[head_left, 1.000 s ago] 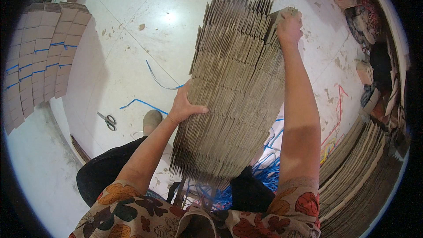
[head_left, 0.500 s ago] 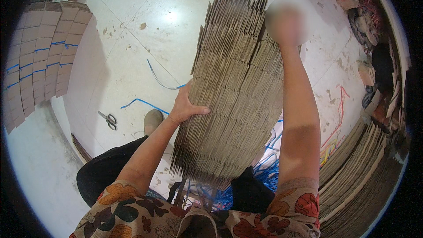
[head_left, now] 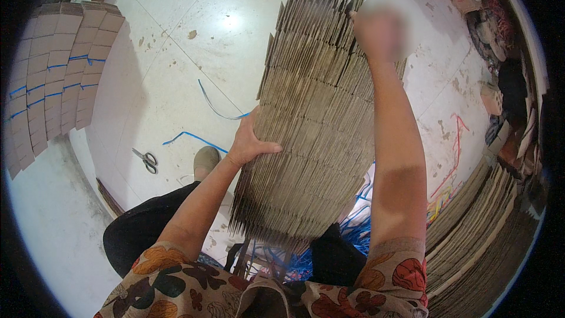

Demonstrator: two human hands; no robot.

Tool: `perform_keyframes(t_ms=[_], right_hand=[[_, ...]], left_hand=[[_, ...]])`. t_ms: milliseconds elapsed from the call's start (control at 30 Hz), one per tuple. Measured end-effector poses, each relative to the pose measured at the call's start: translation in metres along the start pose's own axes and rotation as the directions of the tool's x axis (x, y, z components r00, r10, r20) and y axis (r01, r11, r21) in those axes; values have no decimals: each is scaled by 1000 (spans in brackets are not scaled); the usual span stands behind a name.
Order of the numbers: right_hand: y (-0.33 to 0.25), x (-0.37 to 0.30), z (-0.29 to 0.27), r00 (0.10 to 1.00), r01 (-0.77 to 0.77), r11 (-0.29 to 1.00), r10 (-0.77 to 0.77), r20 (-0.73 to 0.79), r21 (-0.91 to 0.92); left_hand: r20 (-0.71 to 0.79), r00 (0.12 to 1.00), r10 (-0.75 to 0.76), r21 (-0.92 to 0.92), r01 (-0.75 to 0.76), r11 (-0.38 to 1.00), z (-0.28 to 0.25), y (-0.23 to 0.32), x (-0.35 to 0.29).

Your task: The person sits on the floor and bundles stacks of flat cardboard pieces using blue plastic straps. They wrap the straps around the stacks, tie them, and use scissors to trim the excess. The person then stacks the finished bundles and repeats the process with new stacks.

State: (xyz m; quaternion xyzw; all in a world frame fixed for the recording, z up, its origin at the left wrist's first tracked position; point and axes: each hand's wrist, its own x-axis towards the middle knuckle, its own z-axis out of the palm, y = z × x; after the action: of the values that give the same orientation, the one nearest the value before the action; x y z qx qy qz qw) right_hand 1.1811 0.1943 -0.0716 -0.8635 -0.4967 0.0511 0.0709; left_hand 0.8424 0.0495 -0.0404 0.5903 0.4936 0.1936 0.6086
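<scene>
A thick stack of folded brown cardboard pieces [head_left: 312, 123] stands on edge in front of me, its ridged edges facing up. My left hand [head_left: 250, 143] grips its left side, the thumb laid over the upper edges and the other fingers out of sight down the side. At the far right corner my right hand [head_left: 382, 32] is against the cardboard; a blur covers its fingers. A blue strap [head_left: 197, 136] pokes out on the floor left of the stack.
Scissors [head_left: 147, 161] lie on the floor at left. Strapped cardboard bundles [head_left: 59, 65] are piled at the far left. Tangled blue straps [head_left: 356, 232] lie near my legs. More flat cardboard [head_left: 471, 229] leans at the lower right, with clutter [head_left: 488, 29] along the right wall.
My right hand has shifted slightly left at the far end of the stack, and the pieces there have moved a little. My left hand keeps its hold.
</scene>
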Motion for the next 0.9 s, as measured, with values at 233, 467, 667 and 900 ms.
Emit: perform_keyframes(t_ms=[233,467,667,900], right_hand=[[-6,-5,-7,994,108,992,-110,-28,-58],[-41,-24,-35,1000,4,1000,-4,-5,7],[-32,-20,-14,997,38,999,-40,-65,-36],[-24,-18,4,891,324,939,-343,-297,-112]], left_hand=[[-29,1000,-3,77,5,997,-6,-2,-2],[-55,998,-37,51,40,998,-6,-6,-5],[-39,999,-24,73,27,997,-6,4,-3],[-18,999,-43,-24,43,999,-5,3,-2]])
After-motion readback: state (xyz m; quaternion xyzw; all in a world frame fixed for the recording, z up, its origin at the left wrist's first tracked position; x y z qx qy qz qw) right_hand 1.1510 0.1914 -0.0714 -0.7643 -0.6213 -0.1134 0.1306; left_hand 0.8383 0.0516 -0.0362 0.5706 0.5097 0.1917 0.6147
